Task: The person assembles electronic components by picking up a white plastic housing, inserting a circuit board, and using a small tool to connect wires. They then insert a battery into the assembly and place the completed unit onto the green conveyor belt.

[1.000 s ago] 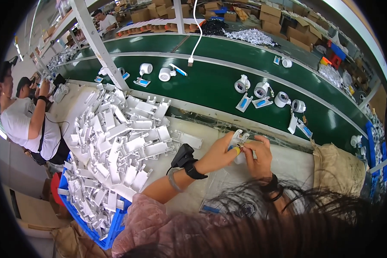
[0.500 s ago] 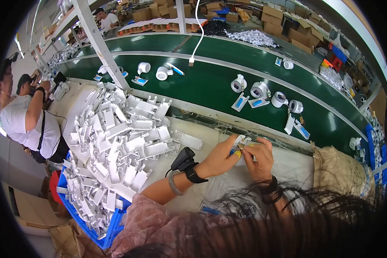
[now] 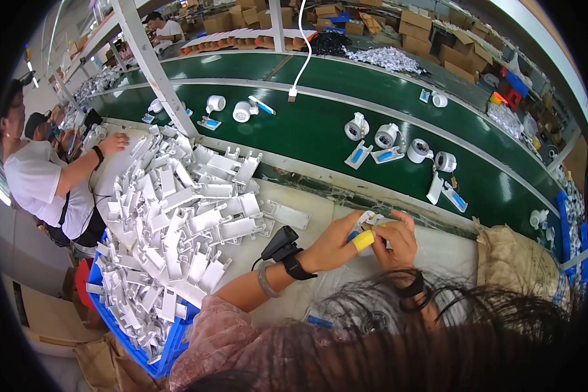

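Partly, L hand [image 3: 336, 244] hides a white pt [image 3: 369, 216].

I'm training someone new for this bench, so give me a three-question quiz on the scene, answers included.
1. True or false: the left hand and right hand are both at one white bracket.
2. What fills the blue crate?
a) cardboard boxes
b) loose white brackets
c) coiled cables
3. Fill in the colour: the white security cameras sit on a ____ conveyor belt.

Key: 1. True; 2. b; 3. green.
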`<action>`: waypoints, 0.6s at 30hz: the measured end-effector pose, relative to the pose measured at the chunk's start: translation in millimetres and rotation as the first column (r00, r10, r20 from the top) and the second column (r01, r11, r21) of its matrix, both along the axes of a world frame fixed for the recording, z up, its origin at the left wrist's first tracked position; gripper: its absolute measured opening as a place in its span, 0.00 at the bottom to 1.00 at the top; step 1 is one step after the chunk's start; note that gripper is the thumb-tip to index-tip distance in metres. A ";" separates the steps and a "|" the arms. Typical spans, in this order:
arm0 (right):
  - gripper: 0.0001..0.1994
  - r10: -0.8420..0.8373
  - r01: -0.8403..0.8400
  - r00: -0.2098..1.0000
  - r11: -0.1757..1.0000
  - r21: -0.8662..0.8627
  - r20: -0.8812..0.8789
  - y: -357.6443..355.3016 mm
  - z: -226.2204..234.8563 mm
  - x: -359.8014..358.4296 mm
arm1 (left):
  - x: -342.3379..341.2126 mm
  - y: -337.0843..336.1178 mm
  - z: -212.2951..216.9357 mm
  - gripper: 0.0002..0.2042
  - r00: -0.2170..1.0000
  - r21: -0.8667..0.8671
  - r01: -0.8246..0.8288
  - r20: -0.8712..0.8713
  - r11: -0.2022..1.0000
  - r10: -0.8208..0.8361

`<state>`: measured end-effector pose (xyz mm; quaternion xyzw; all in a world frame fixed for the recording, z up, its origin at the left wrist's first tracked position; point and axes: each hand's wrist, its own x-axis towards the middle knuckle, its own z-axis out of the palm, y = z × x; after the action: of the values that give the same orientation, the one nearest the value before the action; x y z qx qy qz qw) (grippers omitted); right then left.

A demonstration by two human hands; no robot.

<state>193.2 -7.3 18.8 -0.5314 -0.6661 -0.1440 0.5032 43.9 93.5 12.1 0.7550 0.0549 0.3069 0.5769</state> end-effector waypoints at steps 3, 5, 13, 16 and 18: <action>0.11 0.015 -0.015 1.000 1.000 0.003 -0.004 2.6 -1.3 -1.0 | 1.5 -1.6 -6.6 0.19 0.997 0.026 -0.071 -0.025 0.997 0.071; 0.11 0.022 -0.022 1.000 1.000 0.004 -0.004 2.9 -2.9 0.7 | 3.0 -2.3 -8.8 0.18 0.994 0.035 -0.107 -0.014 0.994 0.108; 0.10 0.014 -0.014 1.000 1.000 -0.011 -0.027 2.1 -3.4 -3.3 | 2.5 -1.8 -10.4 0.11 0.979 0.066 -0.155 -0.124 0.986 0.163; 0.10 -0.001 0.000 1.000 0.998 -0.061 -0.023 0.1 -3.5 -4.6 | 3.4 -1.5 -12.2 0.10 0.977 0.029 -0.153 -0.144 0.988 0.156; 0.09 -0.013 0.007 0.999 0.992 -0.129 -0.042 2.1 -2.9 -4.5 | 4.4 3.3 -11.8 0.09 0.981 0.022 -0.157 -0.110 0.987 0.158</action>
<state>188.7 -5.3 15.9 -0.5691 -0.6604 -0.0917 0.4812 48.3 96.8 0.3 0.7682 0.1445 0.3092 0.5417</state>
